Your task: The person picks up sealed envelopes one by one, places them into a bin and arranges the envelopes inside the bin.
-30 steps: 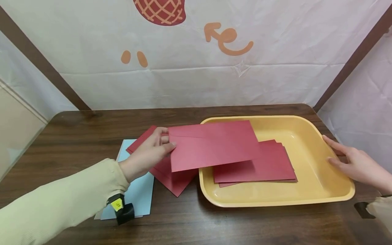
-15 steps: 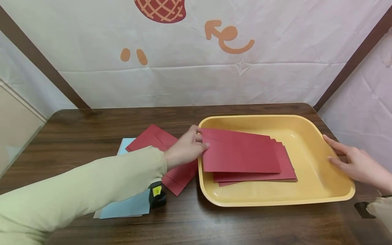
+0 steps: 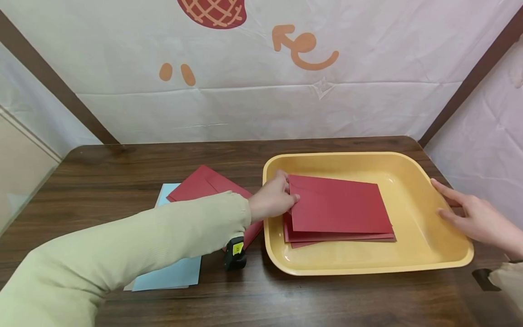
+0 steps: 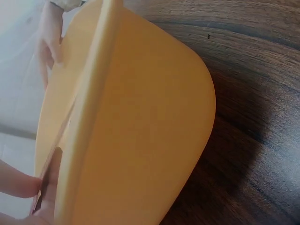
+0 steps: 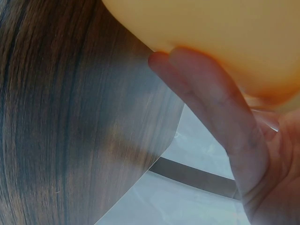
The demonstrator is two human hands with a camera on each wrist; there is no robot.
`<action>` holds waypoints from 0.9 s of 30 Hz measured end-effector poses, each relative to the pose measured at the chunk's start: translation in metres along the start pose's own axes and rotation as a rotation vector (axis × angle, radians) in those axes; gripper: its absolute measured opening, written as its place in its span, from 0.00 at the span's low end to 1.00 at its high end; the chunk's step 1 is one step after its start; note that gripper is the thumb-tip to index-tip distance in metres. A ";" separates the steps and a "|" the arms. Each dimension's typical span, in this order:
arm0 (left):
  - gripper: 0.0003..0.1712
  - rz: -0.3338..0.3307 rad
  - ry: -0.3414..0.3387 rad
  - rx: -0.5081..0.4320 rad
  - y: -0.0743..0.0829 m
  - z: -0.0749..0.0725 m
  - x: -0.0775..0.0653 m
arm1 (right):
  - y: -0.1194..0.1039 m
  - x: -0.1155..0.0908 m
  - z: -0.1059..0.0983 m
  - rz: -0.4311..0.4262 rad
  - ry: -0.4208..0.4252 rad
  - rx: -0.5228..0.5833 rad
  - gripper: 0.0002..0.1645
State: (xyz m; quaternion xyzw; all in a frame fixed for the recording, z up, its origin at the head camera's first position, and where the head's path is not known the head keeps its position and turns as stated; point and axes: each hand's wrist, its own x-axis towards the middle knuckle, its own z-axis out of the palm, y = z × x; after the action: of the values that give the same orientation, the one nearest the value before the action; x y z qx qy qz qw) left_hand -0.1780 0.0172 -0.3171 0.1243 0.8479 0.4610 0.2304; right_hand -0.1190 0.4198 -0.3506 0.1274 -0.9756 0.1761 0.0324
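Thumb and fingers of my left hand [image 3: 273,196] pinch the left end of a red envelope [image 3: 339,206]. It lies over several other red envelopes [image 3: 300,237] inside the yellow tray [image 3: 416,227], its near edge slightly raised. From the left wrist, the envelope shows edge-on between thumb [image 4: 18,182] and fingers, just past the tray wall [image 4: 136,117]. My right hand [image 3: 476,220] holds the tray's right rim, thumb on the inner side. In the right wrist view its fingers [image 5: 206,89] lie against the tray's outside [image 5: 220,28].
Left of the tray, more red envelopes [image 3: 200,184] lie on the dark wooden table [image 3: 110,181], partly under my left sleeve. They overlap light blue sheets or envelopes [image 3: 180,274]. A white printed curtain [image 3: 245,113] hangs behind the table.
My left hand has carried the red envelope rightward and down onto those in the tray. It now reaches over the tray's left rim. My right hand stays on the right rim.
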 end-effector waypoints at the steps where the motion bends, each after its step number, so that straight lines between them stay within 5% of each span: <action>1: 0.19 -0.004 0.009 0.026 0.000 0.000 0.000 | 0.000 0.000 0.000 0.004 -0.002 -0.003 0.40; 18: 0.39 -0.147 0.020 0.488 0.012 0.016 0.011 | -0.003 0.002 -0.002 0.038 -0.027 -0.026 0.39; 27: 0.36 -0.238 -0.028 0.630 0.015 0.023 0.015 | -0.002 0.001 -0.001 0.030 -0.024 -0.028 0.39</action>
State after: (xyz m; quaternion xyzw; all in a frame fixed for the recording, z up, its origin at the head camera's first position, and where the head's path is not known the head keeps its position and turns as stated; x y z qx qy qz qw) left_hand -0.1795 0.0482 -0.3193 0.0960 0.9540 0.1446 0.2446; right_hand -0.1190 0.4179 -0.3487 0.1144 -0.9801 0.1611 0.0196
